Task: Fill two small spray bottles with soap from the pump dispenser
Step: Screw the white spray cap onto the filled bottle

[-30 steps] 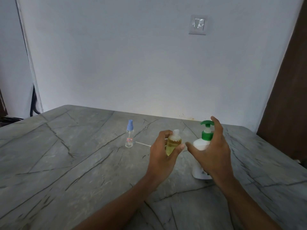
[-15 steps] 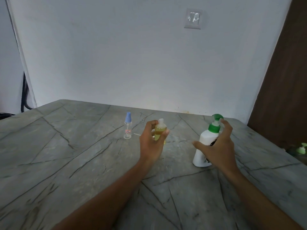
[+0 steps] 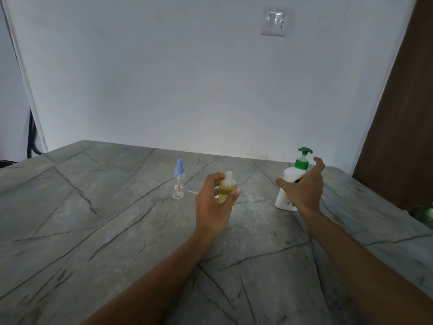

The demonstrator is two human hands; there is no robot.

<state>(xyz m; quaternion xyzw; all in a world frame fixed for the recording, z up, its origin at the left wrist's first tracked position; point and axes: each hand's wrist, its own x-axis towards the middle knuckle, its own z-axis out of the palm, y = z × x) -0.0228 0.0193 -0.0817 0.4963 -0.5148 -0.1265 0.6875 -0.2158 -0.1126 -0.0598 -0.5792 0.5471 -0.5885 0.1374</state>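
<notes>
My left hand [image 3: 212, 204] grips a small clear bottle [image 3: 226, 191] holding yellow liquid, upright just above the grey stone table [image 3: 93, 231]; its top looks white and uncapped. A second small spray bottle [image 3: 179, 179], clear with a blue spray cap and a white label, stands on the table to the left. The white pump dispenser [image 3: 289, 178] with a green pump head stands to the right. My right hand [image 3: 303, 191] is spread in front of the dispenser, fingers straight, thumb pointing left; whether it touches the dispenser is unclear.
A thin white tube [image 3: 193, 191] lies on the table between the two small bottles. The white wall with a light switch [image 3: 273, 21] is behind. A brown door [image 3: 398, 113] stands at right, with a green object [image 3: 430, 211] below the table's right edge.
My left hand has carried the yellow-filled bottle leftward, away from the pump spout. My right hand has loosened from around the dispenser and now has its fingers spread.
</notes>
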